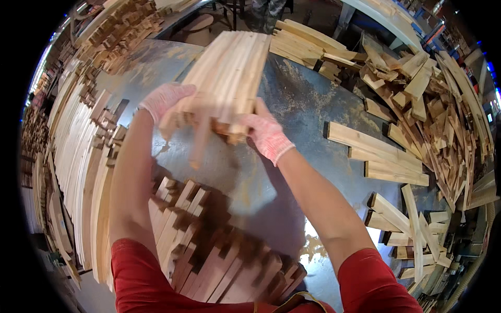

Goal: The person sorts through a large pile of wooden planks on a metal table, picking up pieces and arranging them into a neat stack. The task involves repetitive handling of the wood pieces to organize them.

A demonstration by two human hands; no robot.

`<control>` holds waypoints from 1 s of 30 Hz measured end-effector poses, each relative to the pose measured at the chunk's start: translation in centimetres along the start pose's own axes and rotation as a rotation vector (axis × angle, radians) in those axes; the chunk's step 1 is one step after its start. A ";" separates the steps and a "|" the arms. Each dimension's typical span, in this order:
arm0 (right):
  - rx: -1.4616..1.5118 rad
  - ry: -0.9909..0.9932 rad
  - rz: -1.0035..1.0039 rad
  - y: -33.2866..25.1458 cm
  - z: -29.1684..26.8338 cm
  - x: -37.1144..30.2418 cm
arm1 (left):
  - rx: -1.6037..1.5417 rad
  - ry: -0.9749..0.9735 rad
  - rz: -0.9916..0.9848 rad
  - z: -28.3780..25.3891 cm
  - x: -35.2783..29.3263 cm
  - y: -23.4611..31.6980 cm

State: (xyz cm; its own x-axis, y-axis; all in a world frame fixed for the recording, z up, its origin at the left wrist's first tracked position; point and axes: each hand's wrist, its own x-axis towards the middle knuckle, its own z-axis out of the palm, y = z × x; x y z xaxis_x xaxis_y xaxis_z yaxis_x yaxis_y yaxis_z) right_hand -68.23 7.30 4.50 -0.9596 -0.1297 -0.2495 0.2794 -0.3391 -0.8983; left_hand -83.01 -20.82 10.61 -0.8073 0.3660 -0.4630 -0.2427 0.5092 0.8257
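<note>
A bundle of pale wooden strips (227,73) is held between my two hands above the metal table. My left hand (164,100), in a pinkish-white knit glove, grips the bundle's left side near its close end. On the right side my right hand (267,133), gloved alike, presses against the same end. The near ends are uneven and blurred, and one strip (200,138) sticks out toward me below the others. The fingers under the bundle are hidden.
The metal table (308,96) carries sawdust. Stacked strips (219,266) stand close to my body, with long boards (78,172) along the left. A heap of offcuts (417,99) fills the far right; several loose boards (376,151) lie nearer. Another person's legs (267,13) show at the back.
</note>
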 end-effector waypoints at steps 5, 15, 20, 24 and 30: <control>-0.391 -0.188 0.007 5.0 -0.6 -1.2 | 0.672 0.292 0.007 -0.6 6.2 -4.9; -0.479 0.777 -0.024 3.9 -23.8 -44.1 | 1.081 0.314 0.516 11.9 -8.6 -1.1; -1.352 1.095 0.238 -2.1 -33.7 -62.5 | 1.314 0.023 0.562 25.7 -21.0 4.6; -1.467 1.184 0.559 -2.1 -38.0 -66.1 | 1.083 -0.244 0.553 38.0 -27.2 3.7; -1.003 1.012 0.280 3.6 -32.2 -66.7 | 0.364 -0.557 0.163 60.4 -36.5 -1.5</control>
State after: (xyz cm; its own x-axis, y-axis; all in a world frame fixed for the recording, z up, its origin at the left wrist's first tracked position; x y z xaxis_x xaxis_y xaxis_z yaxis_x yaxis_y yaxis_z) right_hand -4.29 44.71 6.31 -0.6086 0.7630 -0.2178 0.7253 0.4235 -0.5428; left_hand -20.67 12.15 6.81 -0.3977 0.7566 -0.5191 0.1337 0.6075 0.7830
